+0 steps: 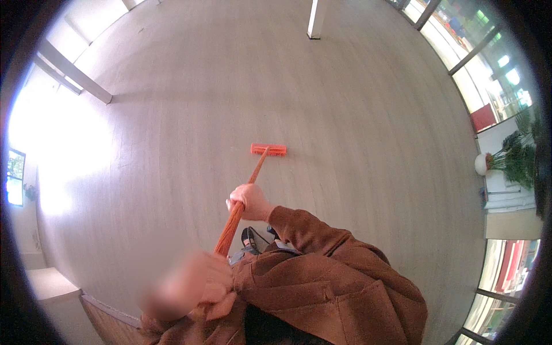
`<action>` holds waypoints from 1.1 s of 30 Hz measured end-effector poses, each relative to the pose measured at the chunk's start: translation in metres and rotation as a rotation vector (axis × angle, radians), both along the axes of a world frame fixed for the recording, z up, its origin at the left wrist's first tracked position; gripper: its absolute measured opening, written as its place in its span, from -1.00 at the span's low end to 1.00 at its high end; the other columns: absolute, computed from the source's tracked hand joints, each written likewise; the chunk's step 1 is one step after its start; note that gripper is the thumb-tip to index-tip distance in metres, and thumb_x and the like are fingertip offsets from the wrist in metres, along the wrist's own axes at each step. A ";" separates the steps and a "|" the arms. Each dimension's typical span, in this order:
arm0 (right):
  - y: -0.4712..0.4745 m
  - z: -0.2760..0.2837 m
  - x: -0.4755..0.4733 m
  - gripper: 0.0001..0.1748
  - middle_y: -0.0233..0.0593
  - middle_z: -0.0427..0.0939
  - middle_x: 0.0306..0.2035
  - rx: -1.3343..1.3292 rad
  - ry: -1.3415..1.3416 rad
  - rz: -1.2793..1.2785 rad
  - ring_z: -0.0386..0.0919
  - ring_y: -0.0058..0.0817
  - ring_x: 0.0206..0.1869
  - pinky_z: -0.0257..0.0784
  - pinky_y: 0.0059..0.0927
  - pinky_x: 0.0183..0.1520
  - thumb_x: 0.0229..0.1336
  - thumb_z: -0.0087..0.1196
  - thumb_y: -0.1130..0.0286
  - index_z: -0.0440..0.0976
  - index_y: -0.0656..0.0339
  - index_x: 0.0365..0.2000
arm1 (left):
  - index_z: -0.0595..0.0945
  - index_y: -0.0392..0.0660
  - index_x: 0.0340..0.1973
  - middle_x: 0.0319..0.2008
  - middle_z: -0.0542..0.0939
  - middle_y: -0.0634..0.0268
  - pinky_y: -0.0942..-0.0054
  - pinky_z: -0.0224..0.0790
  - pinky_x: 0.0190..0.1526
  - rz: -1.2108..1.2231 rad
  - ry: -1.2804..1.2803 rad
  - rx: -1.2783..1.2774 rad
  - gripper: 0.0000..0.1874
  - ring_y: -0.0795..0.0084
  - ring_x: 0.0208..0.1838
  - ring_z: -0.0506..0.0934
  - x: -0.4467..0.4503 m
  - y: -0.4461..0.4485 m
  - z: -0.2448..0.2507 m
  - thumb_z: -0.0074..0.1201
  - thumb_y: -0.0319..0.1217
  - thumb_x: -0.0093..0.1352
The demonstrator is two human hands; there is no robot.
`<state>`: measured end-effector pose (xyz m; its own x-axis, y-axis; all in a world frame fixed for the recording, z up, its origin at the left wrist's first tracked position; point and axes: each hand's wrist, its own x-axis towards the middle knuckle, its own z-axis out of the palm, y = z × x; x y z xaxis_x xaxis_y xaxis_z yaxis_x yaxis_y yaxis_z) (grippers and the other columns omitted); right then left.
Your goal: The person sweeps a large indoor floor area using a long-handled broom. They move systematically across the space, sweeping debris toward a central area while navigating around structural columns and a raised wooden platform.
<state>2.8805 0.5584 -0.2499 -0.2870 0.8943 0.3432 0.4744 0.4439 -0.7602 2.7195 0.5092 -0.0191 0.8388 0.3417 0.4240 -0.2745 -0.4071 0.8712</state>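
Note:
A broom with a wooden handle (228, 232) slants away from my body across the floor. Its orange-red bristled head (268, 149) rests on the grey plank-patterned floor (194, 125) ahead of me. Partway down the handle, my right hand (250, 201) is wrapped around the wood. Close to my chest, my left hand (211, 280) grips the upper end; part of that hand is blurred. Brown sleeves (315, 228) cover both arms. Below the handle, one of my dark shoes (246, 236) shows beside a thin black cord or strap.
A white pillar (316, 21) stands at the far side, and another post (82, 77) at the left near bright glare. Along the right are glass panes (478, 82) and a potted plant (481, 164). A pale ledge (54, 284) juts in at lower left.

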 end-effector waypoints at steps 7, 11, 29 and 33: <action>0.080 -0.052 0.033 -0.90 -0.22 0.54 -0.54 -0.046 -0.105 -0.105 0.53 -0.13 -0.37 0.43 -0.12 -0.27 -0.19 0.15 0.33 0.49 0.10 -0.65 | 0.15 -0.14 -0.78 -0.77 0.22 0.26 0.27 0.01 -0.64 0.302 0.091 0.063 -0.64 0.18 -0.74 0.21 0.043 0.038 -0.045 0.02 -0.56 0.11; 0.076 -0.062 0.045 -0.86 -0.19 0.53 -0.52 -0.042 -0.162 -0.112 0.52 -0.12 -0.36 0.45 -0.14 -0.24 -0.18 0.15 0.31 0.49 0.12 -0.64 | 0.14 -0.14 -0.77 -0.77 0.20 0.27 0.27 -0.01 -0.62 0.330 0.088 0.240 -0.67 0.19 -0.73 0.20 0.060 0.034 -0.060 -0.01 -0.67 -0.02; 0.139 -0.071 0.044 -0.86 -0.14 0.53 -0.56 -0.123 -0.192 -0.058 0.53 -0.09 -0.37 0.43 -0.13 -0.27 -0.18 0.15 0.30 0.48 0.13 -0.66 | 0.15 -0.12 -0.77 -0.79 0.15 0.28 0.25 -0.09 -0.65 0.277 0.010 0.211 -0.62 0.18 -0.75 0.17 0.062 0.095 -0.077 0.04 -0.58 0.13; 0.182 -0.064 0.049 -0.84 -0.14 0.50 -0.57 0.041 -0.117 -0.087 0.51 -0.10 -0.37 0.42 -0.14 -0.26 -0.15 0.15 0.33 0.44 0.15 -0.67 | 0.17 -0.14 -0.76 -0.78 0.16 0.26 0.21 -0.09 -0.62 0.266 0.020 0.179 -0.64 0.14 -0.72 0.15 0.060 0.141 -0.071 0.07 -0.58 0.07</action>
